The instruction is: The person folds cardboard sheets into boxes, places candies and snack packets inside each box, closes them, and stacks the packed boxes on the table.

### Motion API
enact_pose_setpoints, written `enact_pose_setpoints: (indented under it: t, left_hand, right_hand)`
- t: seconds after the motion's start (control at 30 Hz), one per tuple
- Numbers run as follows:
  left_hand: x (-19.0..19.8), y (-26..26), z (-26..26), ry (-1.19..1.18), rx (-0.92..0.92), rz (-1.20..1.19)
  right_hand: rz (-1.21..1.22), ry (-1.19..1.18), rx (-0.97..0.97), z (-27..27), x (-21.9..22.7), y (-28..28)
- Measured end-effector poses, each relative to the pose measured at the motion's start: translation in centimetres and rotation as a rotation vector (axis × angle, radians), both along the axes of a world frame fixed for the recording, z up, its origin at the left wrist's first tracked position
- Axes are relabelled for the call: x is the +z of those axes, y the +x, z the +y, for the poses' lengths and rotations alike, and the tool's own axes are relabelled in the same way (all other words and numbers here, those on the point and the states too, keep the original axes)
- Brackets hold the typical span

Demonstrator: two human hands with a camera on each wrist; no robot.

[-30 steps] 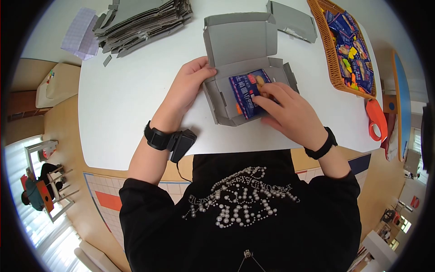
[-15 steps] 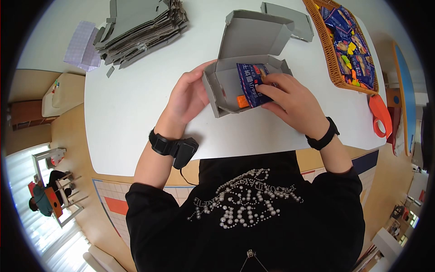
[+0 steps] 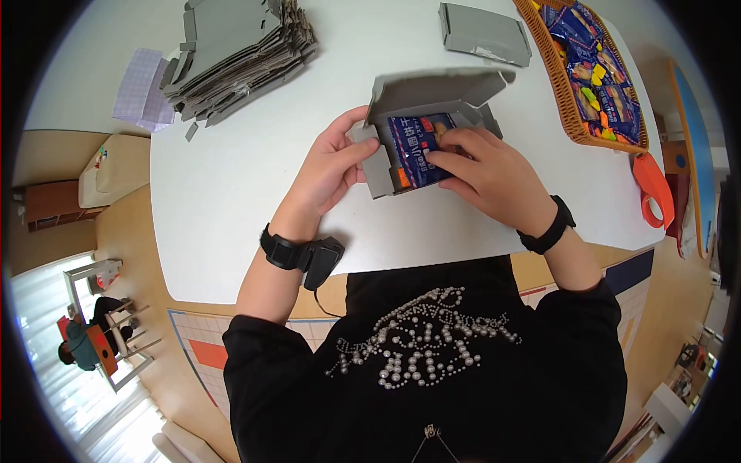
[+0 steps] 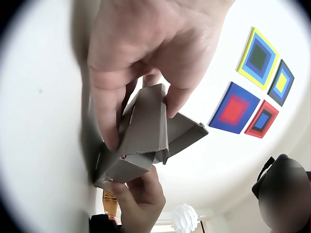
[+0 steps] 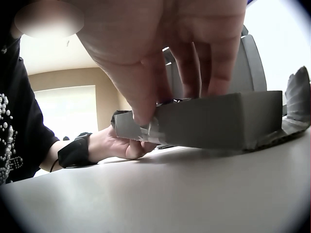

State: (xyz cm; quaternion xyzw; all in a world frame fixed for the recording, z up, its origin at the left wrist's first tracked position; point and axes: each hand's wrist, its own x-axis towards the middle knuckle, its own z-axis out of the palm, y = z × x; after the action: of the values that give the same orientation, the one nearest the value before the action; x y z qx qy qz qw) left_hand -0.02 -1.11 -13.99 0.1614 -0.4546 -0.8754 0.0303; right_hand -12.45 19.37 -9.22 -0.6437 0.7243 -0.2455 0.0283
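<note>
A small grey cardboard box [image 3: 377, 171] lies on the white table, its lid [image 3: 440, 83] raised and leaning over the interior. Inside it are a dark blue snack packet [image 3: 414, 154] with white lettering and a small orange piece [image 3: 403, 178]. My left hand [image 3: 333, 163] grips the box's left end wall, the thumb on top and fingers on the outer side. With the right hand [image 3: 495, 171] I hold the near right wall: fingers reach inside onto the packet, while the thumb [image 5: 144, 114] presses the wall's outer face. Part of the packet is hidden under these fingers.
A wicker basket [image 3: 570, 116] of blue packets and bright small pieces stands at the right. Below it lies a red-orange object [image 3: 653, 197] with a ring-shaped end. Another grey box [image 3: 485, 37] sits behind; stacked flattened cardboard [image 3: 239, 58] and checked lilac paper [image 3: 142, 91] are far left.
The packet lies flatter in the box, covering more of the orange piece. The lid has swung from upright toward me. My left hand has closed its thumb over the box's left wall.
</note>
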Motion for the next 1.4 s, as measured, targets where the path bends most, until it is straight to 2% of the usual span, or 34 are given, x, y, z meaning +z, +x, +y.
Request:
enact_pose_setpoints:
  t: [0.03, 0.23, 0.43, 0.87, 0.97, 1.03, 1.07, 1.4]
  left_hand:
    - [0.0, -0.1, 0.2, -0.064, 0.014, -0.025]
    - [1.5, -0.3, 1.0, -0.026, 0.06, 0.004]
    - [-0.2, 0.1, 0.4, -0.049, 0.065, 0.011]
    - [1.3, -0.1, 1.2, -0.043, 0.092, 0.004]
    - [0.5, 0.0, 0.9, -0.117, 0.064, -0.049]
    - [0.0, -0.3, 0.5, -0.27, 0.036, 0.035]
    - [-0.2, -0.1, 0.7, -0.249, 0.08, -0.044]
    - [-0.1, 0.0, 0.7, -0.309, 0.043, -0.07]
  right_hand:
    - [-0.003, 0.007, 0.016, 0.0, 0.0, 0.1]
    - [0.031, -0.106, 0.031, -0.5, 0.0, 0.5]
    - [0.069, -0.179, 0.023, -0.6, 0.3, 0.9]
    - [0.088, -0.19, 0.018, -0.4, 0.2, 1.0]
    - [0.084, -0.188, 0.031, -0.3, 0.2, 1.1]
    - [0.085, -0.18, 0.044, -0.4, 0.3, 1.2]
    - [0.085, -0.18, 0.045, -0.4, 0.4, 1.3]
    - [0.071, -0.198, 0.052, -0.8, 0.4, 1.9]
